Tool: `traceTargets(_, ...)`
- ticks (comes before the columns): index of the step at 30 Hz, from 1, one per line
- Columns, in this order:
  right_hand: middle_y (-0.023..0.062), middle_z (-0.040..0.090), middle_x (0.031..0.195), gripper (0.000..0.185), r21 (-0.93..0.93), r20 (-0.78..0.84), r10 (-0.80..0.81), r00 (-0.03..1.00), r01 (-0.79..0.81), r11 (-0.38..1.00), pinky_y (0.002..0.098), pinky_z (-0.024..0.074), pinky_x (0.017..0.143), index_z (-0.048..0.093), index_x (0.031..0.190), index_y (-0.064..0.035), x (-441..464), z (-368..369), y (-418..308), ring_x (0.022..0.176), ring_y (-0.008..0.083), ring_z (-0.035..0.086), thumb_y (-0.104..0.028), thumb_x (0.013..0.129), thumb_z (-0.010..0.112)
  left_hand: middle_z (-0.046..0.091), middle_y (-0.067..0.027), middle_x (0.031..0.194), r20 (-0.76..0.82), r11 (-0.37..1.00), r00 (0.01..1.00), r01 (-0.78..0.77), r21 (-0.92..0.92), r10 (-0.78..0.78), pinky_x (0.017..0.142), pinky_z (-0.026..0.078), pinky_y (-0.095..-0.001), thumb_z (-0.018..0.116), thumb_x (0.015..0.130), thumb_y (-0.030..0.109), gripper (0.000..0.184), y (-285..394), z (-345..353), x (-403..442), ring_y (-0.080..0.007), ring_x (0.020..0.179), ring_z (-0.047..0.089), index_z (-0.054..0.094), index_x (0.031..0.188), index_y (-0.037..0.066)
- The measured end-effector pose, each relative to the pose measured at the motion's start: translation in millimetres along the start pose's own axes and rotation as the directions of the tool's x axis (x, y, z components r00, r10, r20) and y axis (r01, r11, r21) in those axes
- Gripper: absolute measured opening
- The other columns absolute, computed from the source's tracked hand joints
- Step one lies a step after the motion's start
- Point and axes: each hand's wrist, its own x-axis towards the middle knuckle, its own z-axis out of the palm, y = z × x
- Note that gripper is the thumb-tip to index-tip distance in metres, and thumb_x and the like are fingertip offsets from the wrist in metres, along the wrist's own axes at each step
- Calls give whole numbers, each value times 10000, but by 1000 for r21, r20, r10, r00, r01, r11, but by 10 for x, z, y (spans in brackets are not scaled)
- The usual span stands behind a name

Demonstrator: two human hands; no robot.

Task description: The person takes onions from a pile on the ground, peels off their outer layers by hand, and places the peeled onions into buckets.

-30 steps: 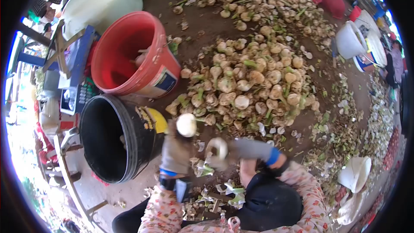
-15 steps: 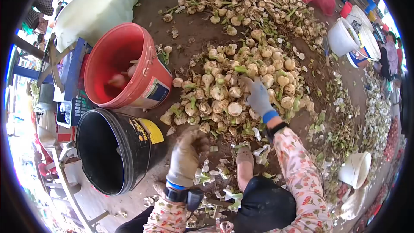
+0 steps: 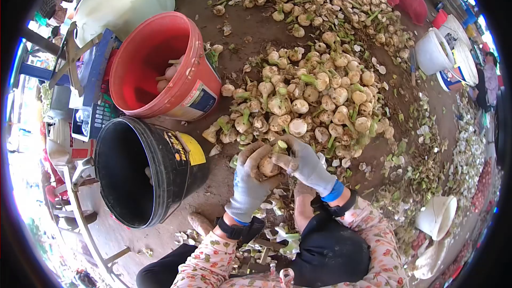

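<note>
Both gloved hands meet around one garlic bulb (image 3: pixel 268 167) in front of my knees. My left hand (image 3: pixel 250 173) wraps it from the left side. From the right, my right hand (image 3: pixel 306 162) presses its fingers against the bulb and its short green stem. Just beyond lies a big heap of untrimmed garlic bulbs (image 3: pixel 320 93) with dirty skins and green stems. On the left a red bucket (image 3: pixel 205 82) lies tilted with a few bulbs inside. Nearer to me a black bucket (image 3: pixel 160 149) tilts beside it, its inside mostly dark.
A second garlic heap (image 3: pixel 341 0) lies farther back, with red mesh sacks (image 3: pixel 410 0) behind it. White buckets (image 3: pixel 433 53) stand at the right. Peeled skins (image 3: pixel 426 154) litter the ground, near a tipped white pail (image 3: pixel 437 217). A blue crate (image 3: pixel 98 74) is at the left.
My right hand has come back from the garlic heap toward me. My left hand has risen to meet it, and both now hold a garlic bulb.
</note>
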Motion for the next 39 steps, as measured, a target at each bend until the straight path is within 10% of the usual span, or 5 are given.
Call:
traceTargets(10, 59, 604, 856, 208, 139, 68, -9, 998, 0, 990, 256, 454, 733, 564, 1039, 6, -58, -80, 111, 802, 96, 535, -96, 860, 588, 565, -129, 1158, 118, 998, 992, 42, -39, -37, 858, 489, -373, 804, 550, 29, 716, -43, -76, 12, -291, 1037, 576, 549, 1217, 79)
traceTargets(18, 129, 600, 779, 163, -155, 124, -296, 947, 313, 937, 292, 463, 672, 592, 974, -18, -88, -48, 14, 699, 202, 572, -22, 812, 578, 630, -133, 957, 688, -241, 716, 651, -720, -122, 487, 469, -232, 524, 836, 509, 587, -184, -184, -69, -167, 690, 605, 547, 1127, -1)
traceTargets(24, 101, 560, 835, 111, -72, -58, -463, 885, 459, 886, 298, 450, 638, 557, 966, -9, -32, 52, 139, 699, 206, 558, -26, 857, 564, 619, -98, 892, 606, 51, 657, 696, -716, -449, 494, 433, -245, 458, 844, 620, 683, -138, -131, -142, -155, 608, 579, 447, 1238, 63)
traceTargets(31, -8, 503, 723, 54, 566, 234, 255, 938, -345, 749, 226, 412, 565, 544, 931, -31, -175, -25, 25, 624, 69, 468, -72, 909, 515, 578, -126, 1062, 411, 152, 642, 637, -756, -647, 656, 527, -284, 631, 789, 92, 571, -103, -162, -115, -188, 808, 622, 371, 1289, 3)
traceTargets(39, 86, 530, 746, 283, 8, -71, -35, 997, 36, 999, 295, 452, 606, 525, 976, 9, -148, 74, 40, 647, 200, 559, -176, 816, 667, 593, -96, 1063, 278, 363, 736, 580, -730, -618, 755, 506, -251, 695, 740, 40, 600, -115, -88, -66, -156, 911, 588, 411, 1268, 6)
